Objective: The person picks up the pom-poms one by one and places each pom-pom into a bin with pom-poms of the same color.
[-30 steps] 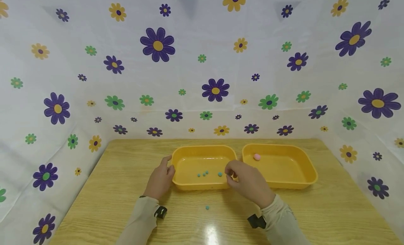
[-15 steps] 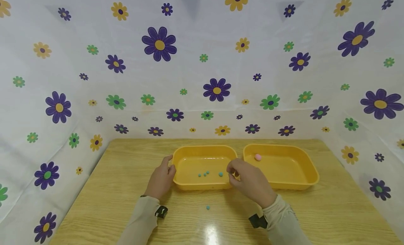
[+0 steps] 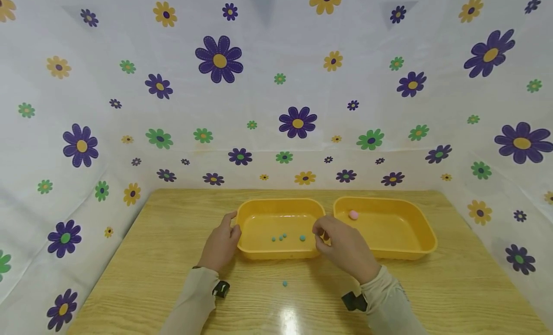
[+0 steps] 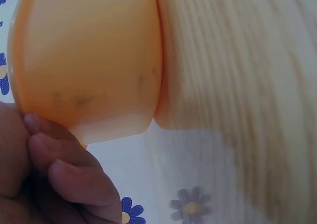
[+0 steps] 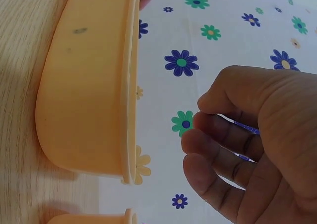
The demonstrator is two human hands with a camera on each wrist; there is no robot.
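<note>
One larger blue-green ball [image 3: 302, 238] in the left tray [image 3: 276, 255], toward its near right corner and just left of the right hand [image 3: 345, 248]: probably the deciding relation for a reach, with that hand clearly the nearer. Round, so without a long axis to line up; tray length parallel to the desk's [image 3: 186, 210] far edge. Right fingers curled at the tray's right end, thumb and index tips together or nearly so, nothing visible between them; something tiny possibly hidden there. Left hand [image 3: 220, 244] at the opposite end, bent fingers gripping the tray there, exact hold partly hidden. Three small balls [image 3: 281, 238] farther left on the same tray floor. Loose ball [image 3: 285, 283] on the desk, between left tray and near edge. Pink ball [image 3: 354, 215] by the right tray's [image 3: 414, 253] far left corner.
</note>
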